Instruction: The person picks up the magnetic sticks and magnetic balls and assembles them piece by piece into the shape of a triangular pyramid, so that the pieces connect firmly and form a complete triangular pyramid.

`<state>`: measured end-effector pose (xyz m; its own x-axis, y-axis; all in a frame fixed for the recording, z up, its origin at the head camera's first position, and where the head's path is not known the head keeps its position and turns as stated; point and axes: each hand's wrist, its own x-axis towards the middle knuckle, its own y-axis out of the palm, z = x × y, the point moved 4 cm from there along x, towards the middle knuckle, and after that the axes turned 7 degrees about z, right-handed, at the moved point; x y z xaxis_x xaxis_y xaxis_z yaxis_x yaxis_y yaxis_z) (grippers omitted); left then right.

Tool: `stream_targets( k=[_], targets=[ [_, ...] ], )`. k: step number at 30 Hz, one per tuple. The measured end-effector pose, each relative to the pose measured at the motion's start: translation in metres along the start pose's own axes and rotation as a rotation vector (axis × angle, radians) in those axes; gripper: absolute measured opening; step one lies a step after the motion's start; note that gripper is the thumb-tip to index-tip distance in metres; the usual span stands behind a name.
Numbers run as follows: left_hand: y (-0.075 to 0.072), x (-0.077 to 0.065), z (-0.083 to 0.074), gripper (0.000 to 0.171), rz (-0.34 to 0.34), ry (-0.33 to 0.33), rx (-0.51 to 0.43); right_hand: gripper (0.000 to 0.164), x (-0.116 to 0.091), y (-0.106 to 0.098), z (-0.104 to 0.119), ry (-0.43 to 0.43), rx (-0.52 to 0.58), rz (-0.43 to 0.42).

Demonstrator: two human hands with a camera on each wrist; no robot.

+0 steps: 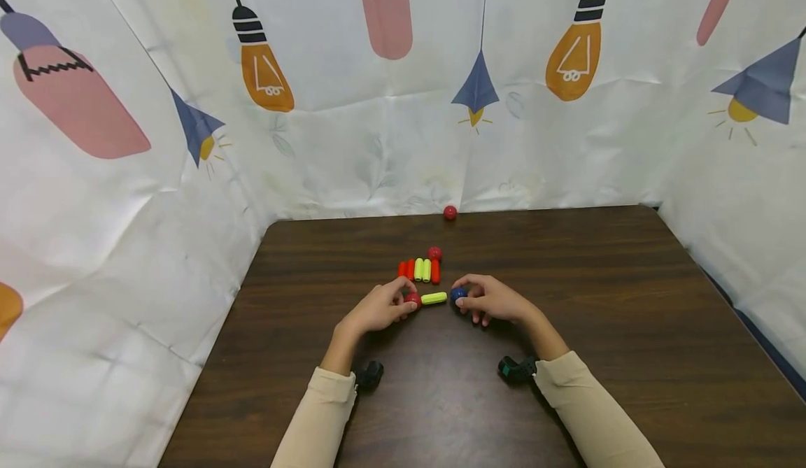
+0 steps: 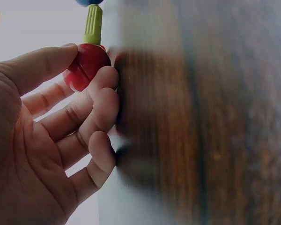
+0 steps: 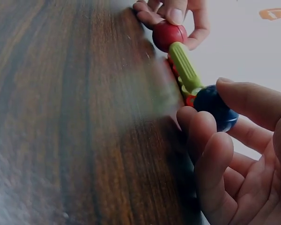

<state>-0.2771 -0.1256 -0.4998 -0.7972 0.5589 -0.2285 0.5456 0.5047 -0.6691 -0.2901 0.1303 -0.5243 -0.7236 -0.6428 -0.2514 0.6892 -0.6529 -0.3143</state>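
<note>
My left hand (image 1: 380,306) pinches a red ball (image 2: 87,66) between thumb and fingers, low over the brown table. A ridged yellow-green rod (image 1: 434,299) extends from that ball toward the right, its end against the red surface. My right hand (image 1: 496,299) grips a dark blue ball (image 3: 215,107) at the rod's other end. In the right wrist view ball and rod appear to meet, while the head view has them very close; whether they are joined I cannot tell. Fingers of each hand cover part of its ball.
Just beyond the hands lies a row of short red and yellow-green rods (image 1: 418,270). A second red ball (image 1: 434,253) sits at the far end of the rightmost red rod. Another red ball (image 1: 450,213) is at the table's (image 1: 567,258) back edge, by the patterned cloth (image 1: 390,132).
</note>
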Motion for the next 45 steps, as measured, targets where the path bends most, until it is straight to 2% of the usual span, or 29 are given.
stream_targets(
  k=[15, 25, 35, 45],
  targets=[
    [0.0008, 0.0003, -0.0043, 0.023, 0.006, 0.009, 0.007, 0.045, -0.0022, 0.0013, 0.0062, 0.010, -0.030, 0.024],
    [0.0014, -0.0019, -0.0025, 0.025, 0.021, -0.008, -0.007, 0.045, -0.0040, 0.0001, 0.0055, -0.002, -0.051, -0.004],
    [0.0026, -0.0035, -0.0019, 0.025, 0.034, -0.009, -0.023, 0.044, -0.0051, -0.0002, 0.0061, -0.018, -0.035, -0.013],
    [0.0011, -0.0054, -0.0029, 0.021, 0.040, -0.001, -0.010, 0.043, -0.0058, 0.0006, 0.0061, -0.033, -0.031, 0.012]
  ],
)
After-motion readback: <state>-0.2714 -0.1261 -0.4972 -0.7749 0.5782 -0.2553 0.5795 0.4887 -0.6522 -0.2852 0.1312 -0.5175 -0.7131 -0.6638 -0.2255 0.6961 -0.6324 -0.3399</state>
